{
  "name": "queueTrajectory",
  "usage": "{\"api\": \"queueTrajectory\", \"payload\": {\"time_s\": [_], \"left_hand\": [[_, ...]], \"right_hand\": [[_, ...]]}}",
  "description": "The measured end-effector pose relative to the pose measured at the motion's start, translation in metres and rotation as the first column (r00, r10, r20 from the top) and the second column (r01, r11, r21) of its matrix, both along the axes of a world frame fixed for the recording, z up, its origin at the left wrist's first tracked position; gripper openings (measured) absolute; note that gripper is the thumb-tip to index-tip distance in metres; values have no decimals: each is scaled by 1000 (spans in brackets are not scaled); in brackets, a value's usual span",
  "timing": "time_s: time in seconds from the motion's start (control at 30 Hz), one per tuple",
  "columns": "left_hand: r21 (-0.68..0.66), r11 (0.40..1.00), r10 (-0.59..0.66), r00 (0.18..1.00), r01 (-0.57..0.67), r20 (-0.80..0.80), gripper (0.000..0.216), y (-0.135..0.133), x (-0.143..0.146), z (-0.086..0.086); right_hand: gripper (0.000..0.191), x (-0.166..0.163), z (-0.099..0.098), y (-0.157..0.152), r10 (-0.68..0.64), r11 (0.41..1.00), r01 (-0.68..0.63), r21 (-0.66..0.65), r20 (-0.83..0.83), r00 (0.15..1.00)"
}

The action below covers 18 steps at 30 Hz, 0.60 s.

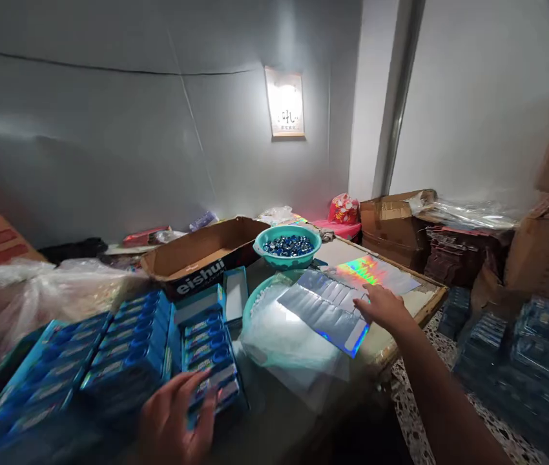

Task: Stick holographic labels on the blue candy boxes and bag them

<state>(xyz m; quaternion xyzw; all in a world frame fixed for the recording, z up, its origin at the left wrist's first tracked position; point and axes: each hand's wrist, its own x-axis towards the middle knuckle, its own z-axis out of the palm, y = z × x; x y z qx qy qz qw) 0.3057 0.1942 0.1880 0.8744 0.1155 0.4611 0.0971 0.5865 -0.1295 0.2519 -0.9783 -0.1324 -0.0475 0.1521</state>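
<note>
My left hand (177, 413) is at the lower middle, its fingers bent and apart, over the near end of a blue tray (243, 387) holding a row of small blue packs (211, 345). Its fingertips overlap the nearest packs; whether they touch is blurred. My right hand (385, 309) has thumb and fingers at the right edge of a shiny silver sheet (323, 303) marked into small panels, and grips it there. The sheet lies tilted over a teal basin (250, 297) covered with clear plastic. Beyond my right hand, a rainbow-reflecting sheet (391, 274) lies on the table.
A teal bowl (287, 261) of dark blue glossy pieces stands behind the basin, beside an open carton (201, 281). More blue packs (129, 342) fill the left side. Cartons (391, 226) and wrapped stacks (546, 361) stand right, beyond the table's worn edge (424, 310).
</note>
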Motion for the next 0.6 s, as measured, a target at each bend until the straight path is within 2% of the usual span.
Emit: {"api": "queueTrajectory", "payload": {"time_s": [0.03,0.1,0.2,0.27,0.33,0.4,0.47,0.53,0.6], "left_hand": [[62,994,-81,991,87,-103,25,-5,3,11],[92,982,-132,946,166,-296,28,-16,12,26],[47,992,-80,869,118,-489,24,-32,25,34],[8,998,-46,837,60,-545,26,-39,29,34],[-29,999,-43,826,32,-562,30,-44,29,35],[-76,996,-76,830,41,-553,31,-47,26,39],[-139,989,-119,866,58,-486,26,-48,21,48],[-178,982,-112,942,58,-317,26,-49,13,60],[-133,991,-40,998,33,-54,31,-52,4,74]], "right_hand": [[43,2,-1,-1,36,999,-36,2,-22,999],[36,3,-2,-1,86,996,-86,0,-45,995],[36,-4,-3,1,127,991,-127,46,-8,992],[39,-14,-2,-1,149,961,-164,221,82,985],[40,-27,4,-4,170,865,-226,449,162,972],[38,-40,16,-5,229,755,-310,578,211,950],[34,-51,31,-1,309,693,-417,588,280,909],[31,-61,48,9,397,655,-536,533,362,844],[27,-71,64,24,477,606,-637,477,423,770]]}}
